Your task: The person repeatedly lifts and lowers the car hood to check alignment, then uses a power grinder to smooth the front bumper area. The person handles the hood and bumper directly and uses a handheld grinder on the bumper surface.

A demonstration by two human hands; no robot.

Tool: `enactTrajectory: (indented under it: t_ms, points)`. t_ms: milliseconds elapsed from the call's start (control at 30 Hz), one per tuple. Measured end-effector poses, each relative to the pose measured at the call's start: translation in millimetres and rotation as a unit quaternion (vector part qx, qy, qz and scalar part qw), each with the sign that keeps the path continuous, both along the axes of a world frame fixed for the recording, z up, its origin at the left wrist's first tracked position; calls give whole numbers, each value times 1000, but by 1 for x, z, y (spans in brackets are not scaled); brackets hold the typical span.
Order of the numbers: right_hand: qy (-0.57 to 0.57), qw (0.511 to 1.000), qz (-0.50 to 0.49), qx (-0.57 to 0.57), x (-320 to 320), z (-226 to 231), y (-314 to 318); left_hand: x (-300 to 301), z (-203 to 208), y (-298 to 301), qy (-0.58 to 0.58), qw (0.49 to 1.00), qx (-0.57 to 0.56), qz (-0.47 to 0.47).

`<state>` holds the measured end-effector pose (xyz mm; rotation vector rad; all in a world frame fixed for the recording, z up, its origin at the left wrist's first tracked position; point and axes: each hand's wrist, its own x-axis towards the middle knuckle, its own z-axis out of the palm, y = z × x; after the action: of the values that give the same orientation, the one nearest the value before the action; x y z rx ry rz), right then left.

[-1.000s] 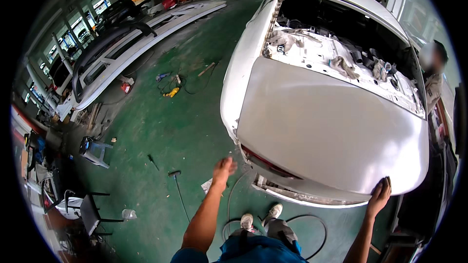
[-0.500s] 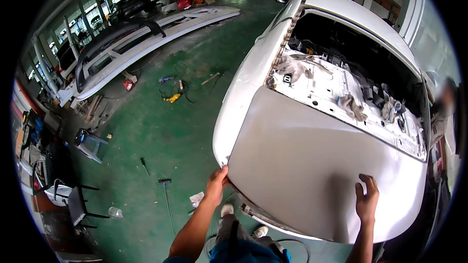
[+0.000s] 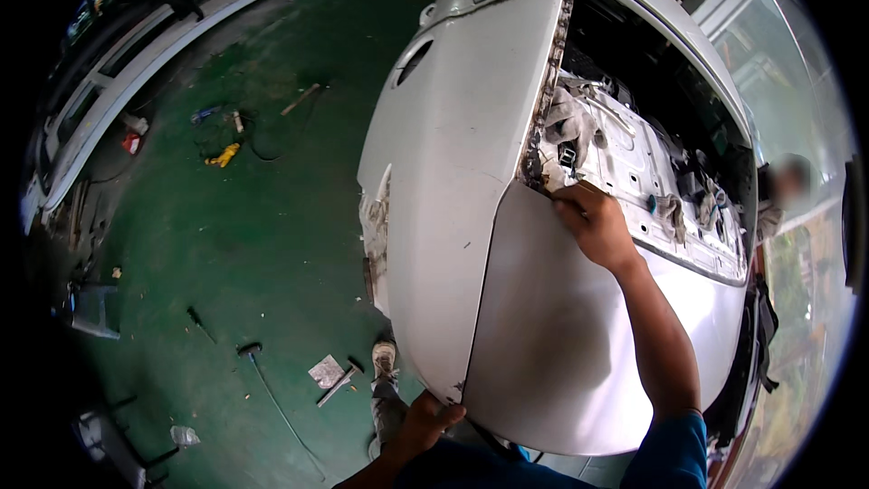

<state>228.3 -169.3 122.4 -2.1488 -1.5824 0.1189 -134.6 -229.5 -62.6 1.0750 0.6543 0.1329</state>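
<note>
A grey trunk lid (image 3: 529, 335) lies over the rear of a white car body, beside the long white quarter panel (image 3: 444, 163). My right hand (image 3: 597, 228) reaches across the lid to its far left corner, by the rear window opening. Its fingers curl over the lid's far edge, and the tips are partly hidden. At the near left corner, my left hand (image 3: 427, 422) is closed on the lower end of the quarter panel, thumb on top by the seam; its other fingers are mostly hidden. A narrow dark gap runs between lid and panel.
Grey work gloves (image 3: 572, 119) lie on the bare metal shelf inside the window opening. On the green floor are a hammer (image 3: 340, 384), a yellow power tool (image 3: 224, 156) and a long-handled tool (image 3: 251, 349). A large white body part (image 3: 172, 41) stands far left. Another person (image 3: 780, 190) is at right.
My right hand has moved from above the lid's right half to its far left corner and taken hold there. My left hand stays at the near corner. The view has shifted toward the car's left side.
</note>
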Motion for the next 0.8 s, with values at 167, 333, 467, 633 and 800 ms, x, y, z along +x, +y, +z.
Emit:
enactTrajectory:
  t_ms: [167, 333, 467, 633, 800]
  points:
    - [8, 999, -32, -16, -12, -5, 30, -1, -10, 0, -33, 999, 22, -10]
    - [11, 996, -86, -10, -20, -11, 37, 4, -8, 5, -58, 998, 24, 15]
    - [30, 994, -100, -34, -20, -7, 40, 2, -7, 5, -8, 1000, 13, 1]
    - [47, 989, -127, -59, -21, -2, 38, 0, 5, 12, -1, 999, -36, -24]
    - [4, 994, -84, -70, -14, -5, 35, 4, -9, -2, -64, 995, -24, 66]
